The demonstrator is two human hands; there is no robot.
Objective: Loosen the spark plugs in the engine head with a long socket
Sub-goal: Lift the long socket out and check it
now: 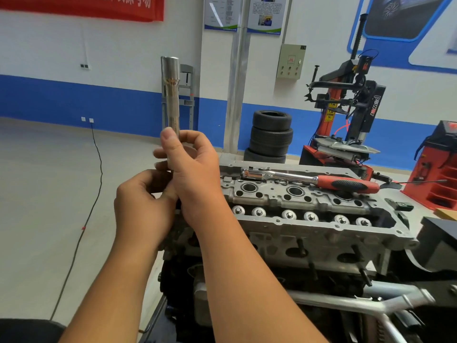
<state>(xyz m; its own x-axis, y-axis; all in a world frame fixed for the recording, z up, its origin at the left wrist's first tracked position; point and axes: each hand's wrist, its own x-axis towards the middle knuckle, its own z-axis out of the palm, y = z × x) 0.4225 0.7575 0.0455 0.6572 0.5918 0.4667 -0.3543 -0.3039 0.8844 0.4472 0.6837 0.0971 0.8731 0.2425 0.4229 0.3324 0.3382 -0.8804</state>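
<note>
Right hand [190, 167] grips long socket [171, 95] upright above engine head [309, 219]; left hand [141, 201] pinches its lower end. Ratchet [309, 179] lies on head. Step: tool prep. Next: couple socket to ratchet.

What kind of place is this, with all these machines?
Probably a car repair workshop or training garage: an engine head sits on a stand, tyres are stacked by the wall, and a red tyre-changing machine stands behind.

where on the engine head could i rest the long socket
Bare room: the head's flat strip left of the ratchet, between the two open plug wells. The far edge is taken by the ratchet; the near row of valve caps is crowded.
</note>
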